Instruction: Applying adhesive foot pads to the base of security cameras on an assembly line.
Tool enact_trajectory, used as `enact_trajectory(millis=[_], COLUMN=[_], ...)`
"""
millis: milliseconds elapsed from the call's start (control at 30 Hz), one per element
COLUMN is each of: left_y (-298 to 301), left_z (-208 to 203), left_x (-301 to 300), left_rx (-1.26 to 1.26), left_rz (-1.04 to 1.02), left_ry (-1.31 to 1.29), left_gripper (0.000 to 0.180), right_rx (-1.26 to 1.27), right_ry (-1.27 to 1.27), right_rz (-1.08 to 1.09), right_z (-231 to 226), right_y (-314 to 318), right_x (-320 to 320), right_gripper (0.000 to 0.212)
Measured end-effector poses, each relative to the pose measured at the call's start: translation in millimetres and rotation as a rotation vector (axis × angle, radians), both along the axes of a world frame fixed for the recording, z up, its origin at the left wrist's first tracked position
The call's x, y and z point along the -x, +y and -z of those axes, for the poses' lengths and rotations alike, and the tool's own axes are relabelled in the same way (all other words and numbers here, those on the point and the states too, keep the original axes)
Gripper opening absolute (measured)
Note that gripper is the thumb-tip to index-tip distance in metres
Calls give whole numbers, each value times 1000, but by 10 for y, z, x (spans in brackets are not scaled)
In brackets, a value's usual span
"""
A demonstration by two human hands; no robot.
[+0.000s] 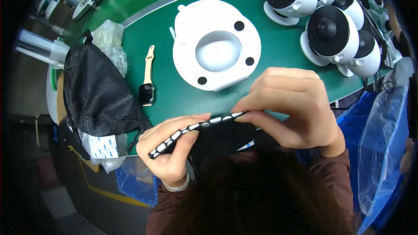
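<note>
My left hand (167, 150) and my right hand (296, 109) hold a thin black-and-white patterned strip (215, 120) between them, seen nearly edge-on. It slants up from the left palm to the right fingertips. My left thumb and fingers close round its lower part, while my right thumb and forefinger pinch the upper end. Just beyond the hands, a round white plastic part (185, 67) with a large oval hollow lies on the green table. Three black round pads sit on it: an upper one (239, 26), a right one (249, 61) and a lower left one (202, 80).
A watch with a cream strap (148, 72) lies left of the white part. Farther left are a black mesh bag (98, 91) and bubble wrap (109, 39). Several black-and-white ball-shaped cameras (333, 35) stand at right. Blue plastic-lined bins (370, 135) flank the green table (156, 30).
</note>
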State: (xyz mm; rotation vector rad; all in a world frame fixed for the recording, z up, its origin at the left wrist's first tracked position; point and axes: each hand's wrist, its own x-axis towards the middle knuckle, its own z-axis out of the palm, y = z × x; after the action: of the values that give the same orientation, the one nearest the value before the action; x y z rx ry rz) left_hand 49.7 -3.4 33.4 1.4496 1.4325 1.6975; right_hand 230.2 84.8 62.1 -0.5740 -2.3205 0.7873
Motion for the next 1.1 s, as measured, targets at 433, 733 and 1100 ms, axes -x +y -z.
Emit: enact_trajectory(millis=[433,733,1100], left_y=[-46,38,175], left_z=[-11,15,70], left_x=[-49,-58,40], left_rx=[59,114,-93], left_rz=[-149,-113,12], left_ry=[39,-144,253], left_gripper=[12,12,19], right_rx=[-455,-556,-506], right_ry=[32,-34,178], right_rz=[190,167,149], right_z=[52,-5,-224], right_y=[-19,-32,458], right_x=[-1,8,372], right_gripper=[17,10,7])
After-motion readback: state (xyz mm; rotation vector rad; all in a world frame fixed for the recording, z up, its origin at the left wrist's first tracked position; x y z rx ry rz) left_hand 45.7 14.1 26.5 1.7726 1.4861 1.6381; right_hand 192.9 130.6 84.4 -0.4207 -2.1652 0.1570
